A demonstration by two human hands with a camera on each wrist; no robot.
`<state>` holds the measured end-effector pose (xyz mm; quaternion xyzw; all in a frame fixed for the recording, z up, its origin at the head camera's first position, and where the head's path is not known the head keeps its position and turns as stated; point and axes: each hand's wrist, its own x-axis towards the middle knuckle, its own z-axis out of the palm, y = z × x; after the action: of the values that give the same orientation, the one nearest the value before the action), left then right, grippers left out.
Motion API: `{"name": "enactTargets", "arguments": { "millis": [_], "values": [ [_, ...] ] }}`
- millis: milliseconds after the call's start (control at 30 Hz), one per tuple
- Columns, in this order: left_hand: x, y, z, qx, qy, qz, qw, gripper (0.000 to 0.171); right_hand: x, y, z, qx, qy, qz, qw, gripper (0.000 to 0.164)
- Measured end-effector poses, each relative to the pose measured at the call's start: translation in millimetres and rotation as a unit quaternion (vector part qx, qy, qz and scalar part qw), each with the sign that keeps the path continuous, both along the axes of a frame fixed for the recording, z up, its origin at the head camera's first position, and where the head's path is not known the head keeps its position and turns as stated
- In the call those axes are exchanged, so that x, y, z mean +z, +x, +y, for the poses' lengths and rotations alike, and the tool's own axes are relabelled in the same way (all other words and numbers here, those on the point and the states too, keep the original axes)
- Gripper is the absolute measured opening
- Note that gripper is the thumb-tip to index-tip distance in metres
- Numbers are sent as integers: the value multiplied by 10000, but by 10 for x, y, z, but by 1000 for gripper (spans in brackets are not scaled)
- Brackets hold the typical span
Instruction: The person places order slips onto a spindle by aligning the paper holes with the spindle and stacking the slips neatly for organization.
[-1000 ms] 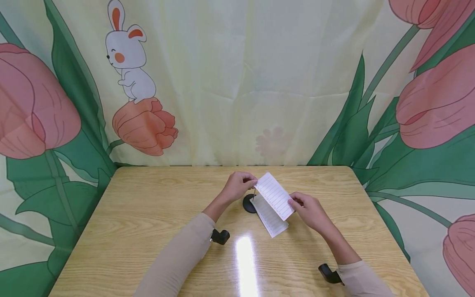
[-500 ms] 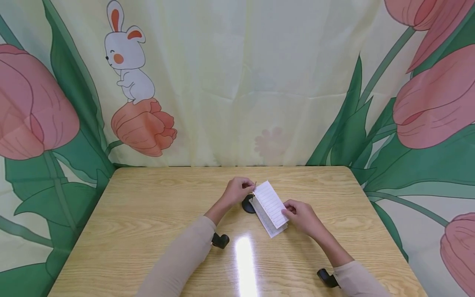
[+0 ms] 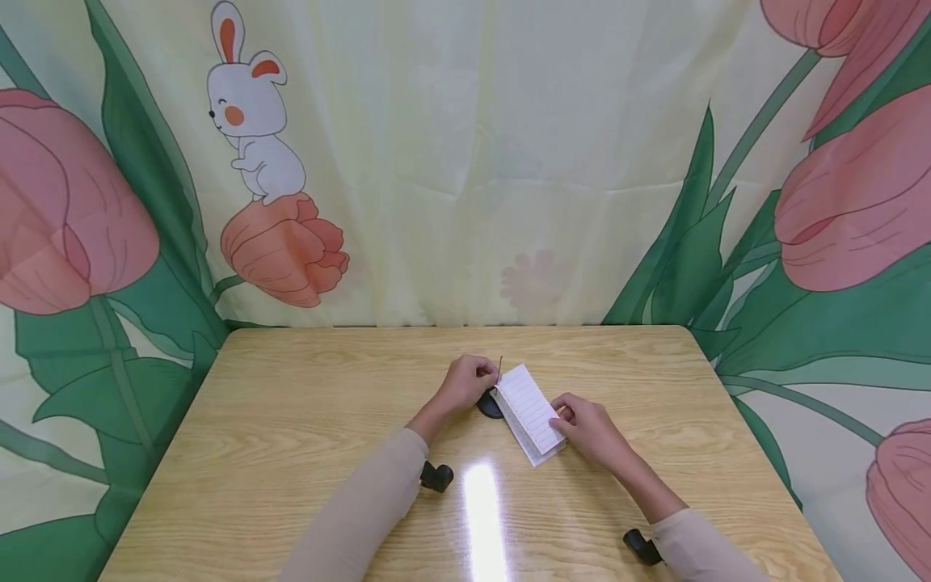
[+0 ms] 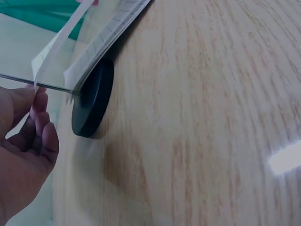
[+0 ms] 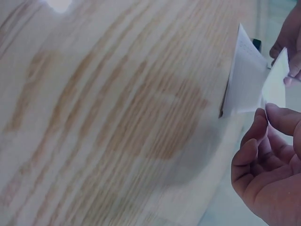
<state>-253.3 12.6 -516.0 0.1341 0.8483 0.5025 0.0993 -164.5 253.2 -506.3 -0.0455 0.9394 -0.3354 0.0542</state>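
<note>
A lined white paper slip [image 3: 527, 408] is pierced near its corner by the thin metal rod [image 4: 56, 88] of a bill spike. My left hand [image 3: 465, 382] pinches that corner right beside the rod, between thumb and fingers [image 4: 40, 101]. The slip's other end is pinched by my right hand [image 3: 589, 428], thumb on top. Beneath it, other lined slips [image 4: 113, 33] lie on the spike's round black base [image 4: 96, 106], apart from the held one. In the right wrist view a gap shows between the held slip [image 5: 276, 87] and the lower slips [image 5: 244, 75].
The wooden table [image 3: 327, 380] ends at the back against a curtain [image 3: 436, 162] printed with tulips and a rabbit. Black camera mounts [image 3: 436, 477] stick out from both wrists. A bright light reflection lies on the tabletop near the front.
Both hands have lowered the slip down the rod, nearer to the slips below. The rod's tip now stands out above the paper. My right hand has shifted slightly left.
</note>
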Motion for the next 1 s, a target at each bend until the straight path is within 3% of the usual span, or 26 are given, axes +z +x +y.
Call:
{"name": "enactTargets", "arguments": {
  "millis": [300,567,1000],
  "values": [
    [-116,21,31,-108,-116,34,9999,11,-85,21,-13,-36,257,-109,9996,17],
    [-169,36,45,40,-143,-70,9999,10,-183,30,-60,196,413,169,9988,18],
    [-255,63,89,221,-154,208,9994,8,-210,24,-68,157,505,179,9984,26]
  ]
}}
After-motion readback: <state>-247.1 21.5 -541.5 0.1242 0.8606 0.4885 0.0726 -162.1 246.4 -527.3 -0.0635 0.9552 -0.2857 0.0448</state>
